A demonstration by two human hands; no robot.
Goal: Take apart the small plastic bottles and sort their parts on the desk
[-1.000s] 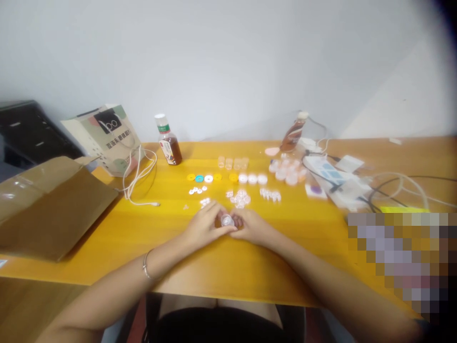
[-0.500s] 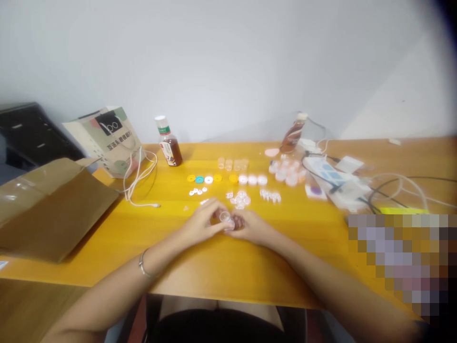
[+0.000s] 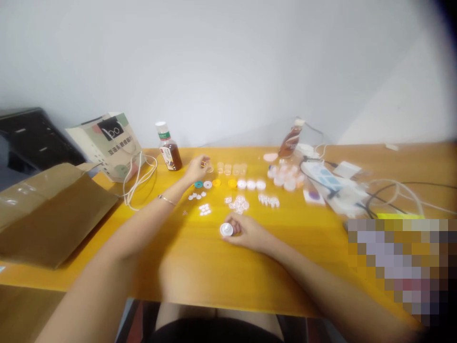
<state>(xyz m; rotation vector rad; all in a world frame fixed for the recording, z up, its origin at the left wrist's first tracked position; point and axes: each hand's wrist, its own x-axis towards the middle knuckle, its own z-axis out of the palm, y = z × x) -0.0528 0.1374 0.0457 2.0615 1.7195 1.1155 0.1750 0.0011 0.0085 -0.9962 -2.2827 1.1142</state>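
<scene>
My left hand [image 3: 197, 169] reaches out to the back of the table, its fingers closed around a small clear plastic cup [image 3: 210, 167]. That cup is beside the left end of a row of similar clear cups [image 3: 227, 169]. Near the front middle, my right hand [image 3: 244, 231] grips a round white cap [image 3: 226, 229] with a raised centre. Between the hands lies a row of ring-shaped lids: teal [image 3: 198, 184], yellow [image 3: 216, 183] and white [image 3: 251, 184]. Closer to me are small white parts [image 3: 204, 209], a heap of white pieces [image 3: 240, 204] and more white parts [image 3: 269, 200].
At the left stand a brown cardboard box [image 3: 53, 219], a paper bag [image 3: 114, 147], a white cable [image 3: 139, 183] and a dark drink bottle [image 3: 170, 152]. At the right are a second bottle [image 3: 290, 142], a pile of pale caps [image 3: 287, 176] and a power strip [image 3: 328, 181] with tangled cables.
My left hand has moved away from my right hand, forward and left to the row of cups, with a clear cup. My right hand stays near the front with the white cap now showing.
</scene>
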